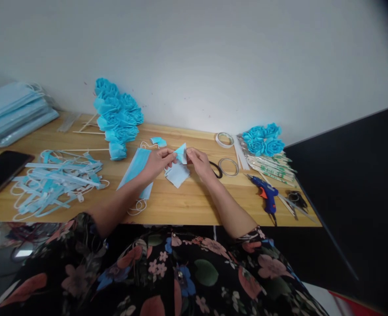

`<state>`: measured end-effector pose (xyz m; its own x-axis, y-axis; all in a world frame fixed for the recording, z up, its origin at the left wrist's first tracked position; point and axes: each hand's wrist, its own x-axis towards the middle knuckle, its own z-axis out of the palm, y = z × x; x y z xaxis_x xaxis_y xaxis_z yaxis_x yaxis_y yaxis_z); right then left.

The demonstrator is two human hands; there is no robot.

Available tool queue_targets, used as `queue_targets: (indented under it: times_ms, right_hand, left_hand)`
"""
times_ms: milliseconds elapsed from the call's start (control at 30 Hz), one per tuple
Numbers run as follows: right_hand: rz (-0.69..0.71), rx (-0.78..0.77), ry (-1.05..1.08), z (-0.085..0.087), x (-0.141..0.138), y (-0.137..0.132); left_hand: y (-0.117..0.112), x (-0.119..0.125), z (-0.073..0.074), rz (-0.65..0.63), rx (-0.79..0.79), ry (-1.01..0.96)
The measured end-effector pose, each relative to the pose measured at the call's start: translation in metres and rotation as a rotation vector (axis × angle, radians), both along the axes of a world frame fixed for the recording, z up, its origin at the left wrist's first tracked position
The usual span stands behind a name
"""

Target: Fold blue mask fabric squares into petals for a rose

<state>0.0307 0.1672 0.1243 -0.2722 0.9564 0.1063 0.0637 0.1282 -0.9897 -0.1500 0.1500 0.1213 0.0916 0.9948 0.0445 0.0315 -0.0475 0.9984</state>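
Note:
Between my two hands is a small folded piece of light blue mask fabric [181, 153], its pointed corner upward. My left hand [161, 161] pinches its left side, and my right hand [197, 160] pinches the right side. Just below, a few cut squares of the same fabric [178, 175] lie on the wooden table [187, 206]. Beside my left hand a blue face mask [137, 169] lies flat, partly hidden under my forearm. A small blue folded piece [158, 141] rests behind it. Black scissor handles [217, 169] show partly behind my right hand.
Blue fabric roses on sticks [117, 116] stand at the back left, more roses [264, 139] at the right. A heap of cut mask strips [58, 182], a phone [2, 173] and packed masks [16, 112] lie left. Tape rolls [228, 166] and a glue gun [265, 193] lie right.

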Motion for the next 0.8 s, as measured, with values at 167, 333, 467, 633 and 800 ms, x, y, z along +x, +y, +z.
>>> queue_targets:
  times_ms: [167,333,467,633,800]
  right_hand:
    - [0.069,-0.039,-0.035,0.0003,-0.0027,0.0002]
    - [-0.038,0.054,-0.043,-0.0032,-0.005,0.0011]
    - [-0.042,0.145,-0.162,-0.0019,-0.0059,-0.0025]
    - [-0.074,0.134,-0.179,0.0,-0.0047,-0.0043]
    - [-0.087,0.125,-0.16,0.0021,-0.0041,-0.0049]
  left_hand:
    - [0.0004,-0.0007,0.0,0.054,0.014,-0.044]
    - [0.0017,-0.0009,-0.0013,0.083,0.029,-0.067]
    - [0.002,-0.0014,-0.0031,0.074,0.04,-0.073]
    - [0.0002,-0.0008,-0.0021,0.038,0.016,-0.063]
    - [-0.0007,-0.0002,0.0001,0.026,0.0,-0.043]
